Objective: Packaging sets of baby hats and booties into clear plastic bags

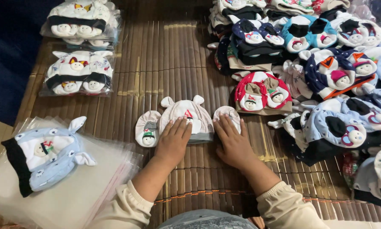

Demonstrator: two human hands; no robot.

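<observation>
A pale pink baby cap [186,111] with two small ears and a snowman figure lies flat on a brown bamboo mat [169,59]. A matching pink mitten [147,129] rests at its left and another [227,114] at its right. My left hand [172,141] lies palm down on the cap's lower left part, fingers spread. My right hand [233,143] lies flat beside the cap, its fingertips on the right mitten. Neither hand grips anything.
A light blue cap set [46,154] lies on a stack of clear plastic bags [71,199] at the left. Two bagged white cap sets [80,74] [82,21] sit at the far left. A big heap of coloured cap sets [326,72] fills the right side.
</observation>
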